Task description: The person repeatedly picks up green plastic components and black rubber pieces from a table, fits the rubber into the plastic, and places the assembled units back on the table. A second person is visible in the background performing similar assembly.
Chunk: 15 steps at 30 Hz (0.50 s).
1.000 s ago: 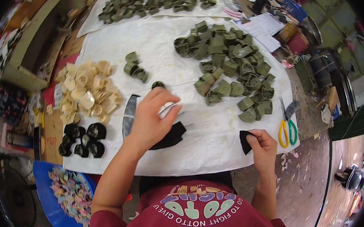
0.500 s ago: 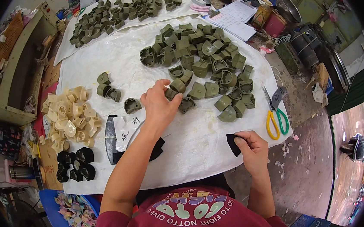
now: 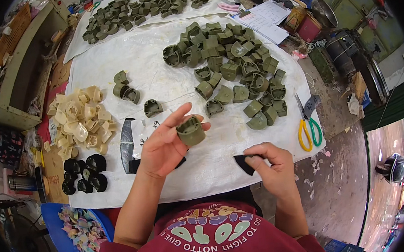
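Observation:
My left hand [image 3: 162, 152] is turned palm up over the near part of the table, its fingers closed on an olive-green shoe heel [image 3: 191, 133] with a hollow top. To its right, my right hand [image 3: 277, 168] pinches a small black piece of thin material [image 3: 245, 164] between thumb and fingers. Beyond both hands lies a large pile of similar green heels [image 3: 230, 68]. A few loose green heels [image 3: 152, 108] rest left of the pile. Partly covered by my left forearm are a black strip [image 3: 127, 144] and a clear bag with a white label [image 3: 140, 131].
On the left are cream heels [image 3: 81, 122] and several black-covered heels [image 3: 85, 174]. Scissors [image 3: 306, 126] with yellow and green handles lie near the right edge. A blue tub [image 3: 60, 234] of scraps stands below the table's left corner. Papers [image 3: 269, 19] lie at the far right.
My left hand has taken a green heel from the pile's near edge and drawn it back toward me, turning palm up. My right hand has shifted slightly left with the black piece.

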### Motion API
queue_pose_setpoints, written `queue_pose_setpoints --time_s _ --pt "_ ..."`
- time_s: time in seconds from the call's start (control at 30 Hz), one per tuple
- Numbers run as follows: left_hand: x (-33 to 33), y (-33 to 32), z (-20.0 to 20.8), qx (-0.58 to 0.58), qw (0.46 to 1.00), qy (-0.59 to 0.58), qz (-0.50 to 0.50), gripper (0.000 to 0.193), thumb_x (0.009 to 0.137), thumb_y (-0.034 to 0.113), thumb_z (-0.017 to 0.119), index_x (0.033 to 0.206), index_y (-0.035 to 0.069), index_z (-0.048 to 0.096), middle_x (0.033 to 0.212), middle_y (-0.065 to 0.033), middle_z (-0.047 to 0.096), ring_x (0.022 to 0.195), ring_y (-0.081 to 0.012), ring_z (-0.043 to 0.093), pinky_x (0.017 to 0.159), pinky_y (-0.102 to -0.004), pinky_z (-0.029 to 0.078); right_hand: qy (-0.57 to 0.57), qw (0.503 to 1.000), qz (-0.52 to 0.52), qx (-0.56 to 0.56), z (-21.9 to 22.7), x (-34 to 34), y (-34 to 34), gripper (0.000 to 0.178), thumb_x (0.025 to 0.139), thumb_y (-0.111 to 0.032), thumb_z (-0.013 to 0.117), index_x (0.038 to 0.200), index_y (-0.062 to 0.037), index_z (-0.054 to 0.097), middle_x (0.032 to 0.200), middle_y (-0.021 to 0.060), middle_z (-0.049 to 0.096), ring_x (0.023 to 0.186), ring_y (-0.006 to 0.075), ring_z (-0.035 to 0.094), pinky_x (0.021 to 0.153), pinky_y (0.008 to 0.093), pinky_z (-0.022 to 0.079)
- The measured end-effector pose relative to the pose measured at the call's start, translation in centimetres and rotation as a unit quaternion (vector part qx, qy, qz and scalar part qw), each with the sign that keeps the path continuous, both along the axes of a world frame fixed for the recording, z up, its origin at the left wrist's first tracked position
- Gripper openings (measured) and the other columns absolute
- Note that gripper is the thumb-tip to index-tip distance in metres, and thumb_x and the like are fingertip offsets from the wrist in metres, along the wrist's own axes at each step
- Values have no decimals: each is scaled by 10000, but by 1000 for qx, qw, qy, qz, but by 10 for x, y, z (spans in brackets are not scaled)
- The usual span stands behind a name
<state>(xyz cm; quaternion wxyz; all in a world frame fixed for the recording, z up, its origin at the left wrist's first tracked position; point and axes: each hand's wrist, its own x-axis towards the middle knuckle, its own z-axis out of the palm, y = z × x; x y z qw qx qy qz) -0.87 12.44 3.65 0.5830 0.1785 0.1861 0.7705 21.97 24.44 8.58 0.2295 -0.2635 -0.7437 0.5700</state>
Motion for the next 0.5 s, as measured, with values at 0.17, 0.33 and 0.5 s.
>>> queue_pose_setpoints --time_s 0.17,0.33,0.5 --pt "23 -7 -5 -43 977 167 124 665 813 101 645 1414 32 368 1238 -147 541 1221 -318 489 1055 -396 356 5 991 105 84 15 -21 -16 159 779 44 620 925 7 670 805 106 666 728 162 635 675 246 475" --pt "48 -23 -2 -156 682 695 167 723 715 75 745 1364 59 425 1238 -109 523 1155 -271 513 1032 -416 340 -14 995 44 84 5 -6 -8 147 810 17 632 952 -8 663 816 82 665 718 147 624 657 260 481" --pt "55 -20 -9 -188 547 805 129 762 704 134 764 1381 98 416 1116 -81 563 1131 -270 511 1053 -507 258 2 996 -81 38 -3 19 6 113 827 -6 644 936 7 672 796 41 664 721 84 588 665 222 465"
